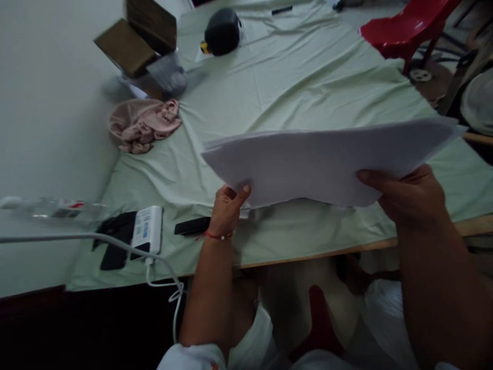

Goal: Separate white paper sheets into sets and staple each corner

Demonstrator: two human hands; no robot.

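Two hands up, both on one stack of white sheets. Left hand pinches the near-left corner: thumb on top, fingers curled under, narrow grip. Right hand clamps the near-right edge: thumb over the top, fingers hidden below the sheets. Stack is in the air, tilted with the right end higher, over the near part of the green cloth covering the table, not touching it.

Progress, as I judge it: stack lifted and gripped at both ends, done. Not laid down anywhere, and no sheet pulled free; edges fan slightly at the left end.

Around the stack:
- 7 o'clock: black slab, just beside the left wrist
- 8 o'clock: white charger box with cable
- 10 o'clock: pink fabric bundle
- 11 o'clock: cardboard boxes and dark round object
- 1 o'clock: red chair
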